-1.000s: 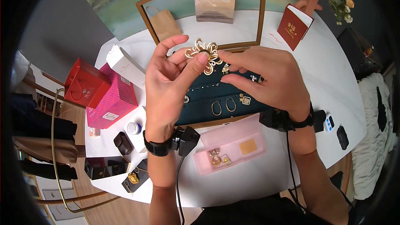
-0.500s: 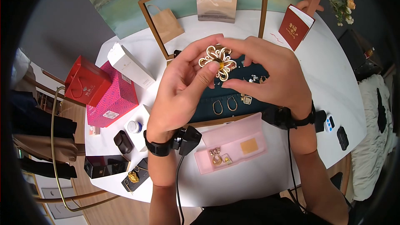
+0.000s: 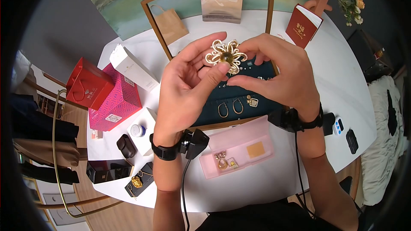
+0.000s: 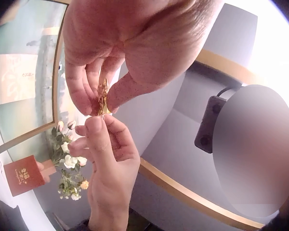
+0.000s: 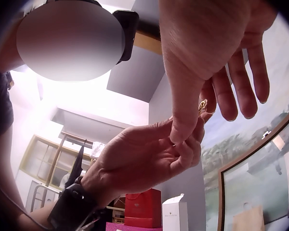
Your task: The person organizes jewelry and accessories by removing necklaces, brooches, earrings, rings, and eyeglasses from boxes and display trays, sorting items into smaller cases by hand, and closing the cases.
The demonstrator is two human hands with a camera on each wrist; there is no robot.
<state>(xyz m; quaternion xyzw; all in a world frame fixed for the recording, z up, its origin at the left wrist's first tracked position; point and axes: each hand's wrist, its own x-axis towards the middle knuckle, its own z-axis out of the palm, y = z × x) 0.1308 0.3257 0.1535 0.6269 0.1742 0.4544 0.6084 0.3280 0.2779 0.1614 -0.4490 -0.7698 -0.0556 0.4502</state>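
Note:
A flower-shaped brooch [image 3: 227,57] with a dark amber centre stone and pale stone-set loops faces the head camera. My left hand [image 3: 182,87] pinches it, thumb on the front by the stone and fingers behind. Beside its right edge, my right hand [image 3: 287,73] curves with thumb and forefinger apart, a fingertip at or near the rim. Seen edge-on in the left wrist view, the brooch [image 4: 103,98] lies between both hands' fingertips. In the right wrist view its edge [image 5: 203,107] shows by my right forefinger, other fingers extended; the rest is hidden.
Below the hands lies a dark green jewellery tray [image 3: 214,98] with earrings, its glass lid [image 3: 270,8] raised behind. An open pink box [image 3: 207,169] sits nearer. Bags and a white box [image 3: 133,67] stand left, a red booklet [image 3: 302,26] right.
The brooch and my left hand have moved right from a second ago, and the brooch has turned slightly. My right thumb and forefinger, earlier at its right side, have spread apart.

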